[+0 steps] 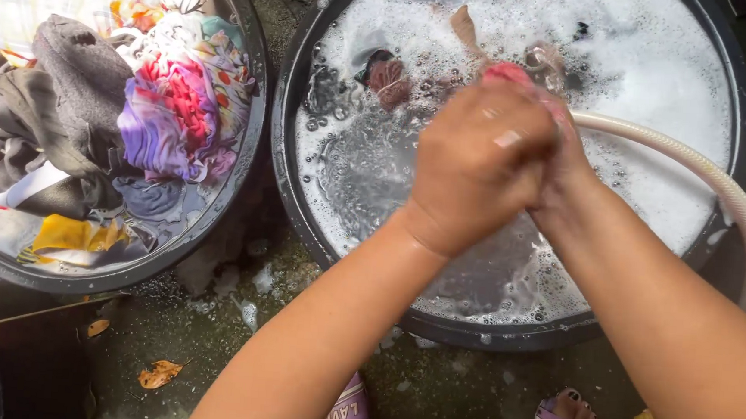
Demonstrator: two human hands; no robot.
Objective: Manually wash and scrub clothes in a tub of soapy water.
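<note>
Pink cloth (509, 74) clenched in both hands' closed fingers (515, 141).

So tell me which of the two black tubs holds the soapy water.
The right tub, under both hands: it holds foam and a white hose. The left tub holds piled clothes.

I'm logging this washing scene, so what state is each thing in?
Left hand: closed around a pink cloth.
Right hand: pressed against the left, gripping the same cloth.
Pink cloth: bunched, mostly hidden between the hands.
Right basin: filled with soapy, foamy water.
Left basin: piled with wet, crumpled clothes.
Hose: draped over the right basin's rim.
</note>
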